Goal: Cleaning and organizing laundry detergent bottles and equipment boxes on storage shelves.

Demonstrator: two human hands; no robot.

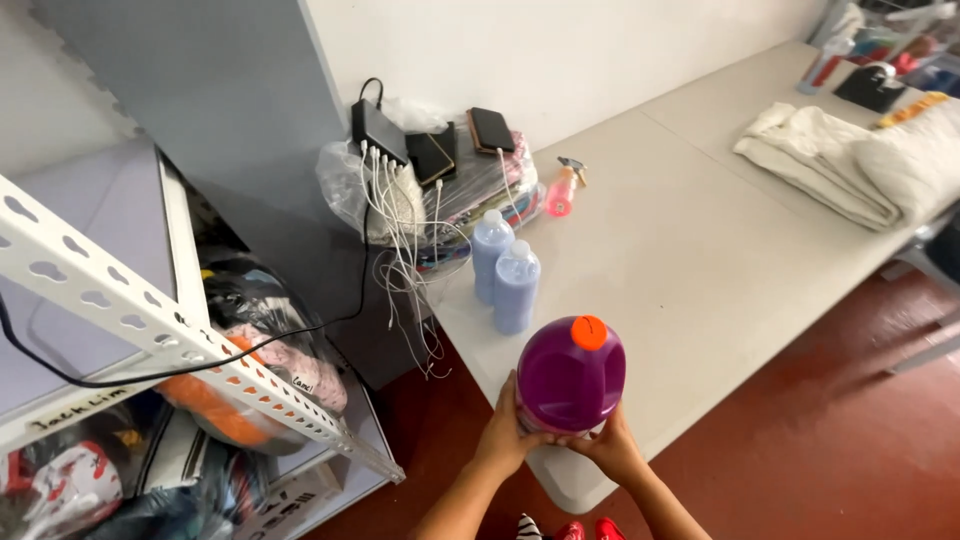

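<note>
A big purple jug (571,375) with an orange cap stands upright at the near corner of the pale table (690,260). My left hand (503,432) grips its left side near the base, and my right hand (610,446) grips the base from the right. Both hands wrap the jug from below. Just beyond it stand two pale blue bottles (506,272) with white caps, close together and upright.
A clear bag of clothes (440,195) with a charger hub, white cables and phones on top sits at the table's far left. A pink spray bottle (563,190) lies beside it. Folded cream towels (850,160) lie far right. A white metal shelf (150,320) with bagged items stands left.
</note>
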